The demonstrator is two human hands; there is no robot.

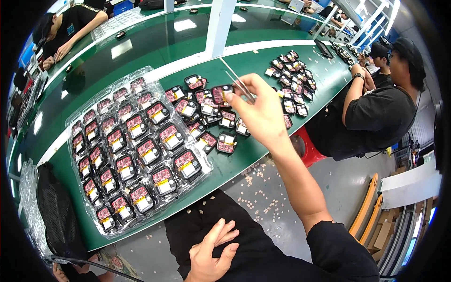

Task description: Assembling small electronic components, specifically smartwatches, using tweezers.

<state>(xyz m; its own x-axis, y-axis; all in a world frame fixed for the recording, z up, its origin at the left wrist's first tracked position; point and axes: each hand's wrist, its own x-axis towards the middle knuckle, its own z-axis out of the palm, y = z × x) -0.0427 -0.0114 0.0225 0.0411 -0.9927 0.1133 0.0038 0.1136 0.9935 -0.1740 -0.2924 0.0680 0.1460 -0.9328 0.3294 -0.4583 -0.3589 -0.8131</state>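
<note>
"Above the loose pile of modules [210, 110], how is the part held?"

"The right hand [260, 110] grips one black-cased circuit module [221, 95], thumb against its side; the fingers behind are hidden. That hand also carries metal tweezers [240, 83], tips apart. The left hand [211, 256] is empty, fingers loosely spread above the lap."

"And good practice?"

"Pinch the case rim, not the board face. Hold the tweezer tips (slender, pointing away from the wearer) clear of the components."

"Where is the clearance?"

"Bare green bench [260, 63] lies beyond the hand, toward the white rail [188, 65]. The clear plastic tray [148, 75] sits just left of the pile, so lift over its rim. The bench's near edge passes beneath the right arm; work inboard of it."
</note>
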